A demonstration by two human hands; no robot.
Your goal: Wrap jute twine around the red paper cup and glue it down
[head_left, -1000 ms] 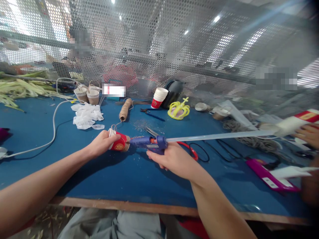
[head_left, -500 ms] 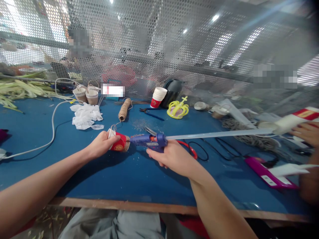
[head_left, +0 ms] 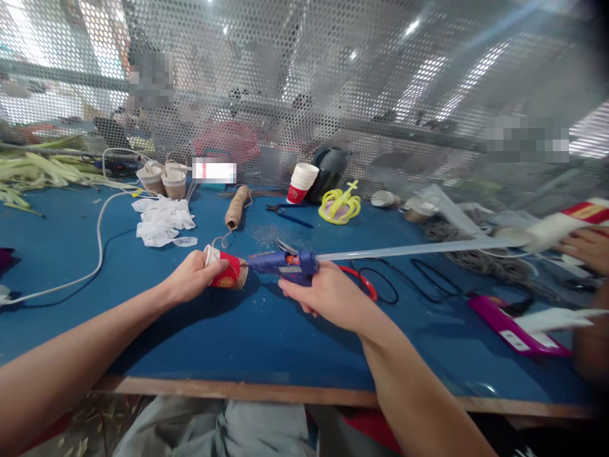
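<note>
My left hand [head_left: 190, 277] grips a red paper cup [head_left: 227, 271] by its white rim, tilted on its side with the base facing right. Brown twine wraps the base end, and a strand of it runs up to the twine roll [head_left: 236, 208]. In my right hand [head_left: 328, 292] is a blue hot glue gun [head_left: 284, 265], its nozzle at the twine-wrapped end of the cup; whether it touches I cannot tell. A long clear glue stick [head_left: 404, 251] sticks out of the gun's back toward the right. Scissors [head_left: 285, 246] lie partly hidden behind the gun.
White gloves [head_left: 164, 219] and twine-wrapped cups [head_left: 174, 183] are at the left. Pliers [head_left: 290, 214], stacked paper cups [head_left: 302, 181] and a yellow crown [head_left: 339, 206] stand farther back. A purple power strip [head_left: 514, 330] lies right. Another person's hand [head_left: 587, 247] holds a cup at the right edge.
Both hands keep nearly the same place, with the glue gun's nozzle still at the cup's twine end. The view has shifted very slightly.
</note>
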